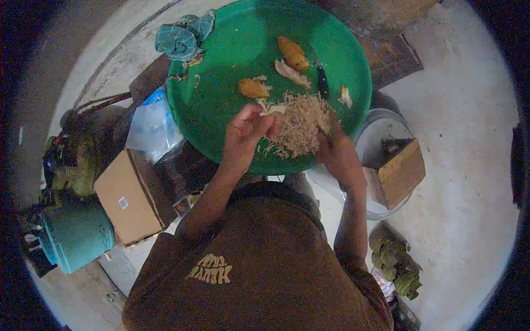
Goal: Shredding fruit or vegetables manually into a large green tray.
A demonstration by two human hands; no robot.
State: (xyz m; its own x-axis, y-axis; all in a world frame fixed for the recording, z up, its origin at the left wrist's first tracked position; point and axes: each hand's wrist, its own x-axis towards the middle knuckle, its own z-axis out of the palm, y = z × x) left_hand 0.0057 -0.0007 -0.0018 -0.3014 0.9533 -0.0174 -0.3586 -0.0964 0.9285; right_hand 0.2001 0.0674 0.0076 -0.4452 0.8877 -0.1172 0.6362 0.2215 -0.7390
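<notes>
My left hand (250,128) pinches a pale, torn strip (274,109) between thumb and fingers, at the left side of a heap of pale-brown fibrous shreds (302,128). My right hand (337,147) is against the heap's right edge; its fingertips are partly hidden, and what they grip cannot be made out. The heap lies on a round green tabletop or tray (207,120). Beyond my left hand sits a golden-brown piece (252,88), which looks like cooked food. A larger golden-brown piece (293,53) lies farther off, with a pale split piece (292,74) beside it.
A black-handled knife (322,82) lies right of the pieces, near a small yellow-white scrap (345,96). A checked blue-green cloth (180,41) rests on the far-left rim. Cardboard boxes (126,198) (401,173), a white bucket (383,120) and a teal container (78,236) stand around.
</notes>
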